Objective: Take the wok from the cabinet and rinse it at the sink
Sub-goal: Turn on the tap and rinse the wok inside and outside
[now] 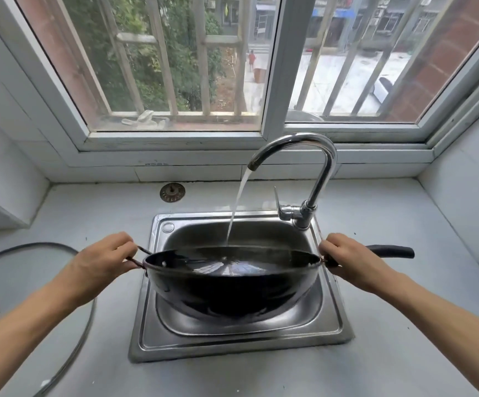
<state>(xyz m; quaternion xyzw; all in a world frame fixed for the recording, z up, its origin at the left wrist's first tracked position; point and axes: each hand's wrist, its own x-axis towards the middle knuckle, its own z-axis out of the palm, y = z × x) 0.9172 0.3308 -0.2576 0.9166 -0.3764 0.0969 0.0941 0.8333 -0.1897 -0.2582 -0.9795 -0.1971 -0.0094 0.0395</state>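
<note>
1 head view, looking forward and down, close over sink (241, 339)

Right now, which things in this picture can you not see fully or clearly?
Head view only:
- Sink drain: hidden under the wok.
- Loop handle: covered by the left hand.
- Long handle's near end: covered by the right hand.
- Glass lid: cut off by the left edge.

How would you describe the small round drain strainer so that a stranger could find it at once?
Start at the steel sink below the window. Look at the grey counter just behind the sink's back left corner, left of the running faucet. The drain strainer lies there: a small brownish perforated disc with a centre knob, the only loose item on that strip.
</note>
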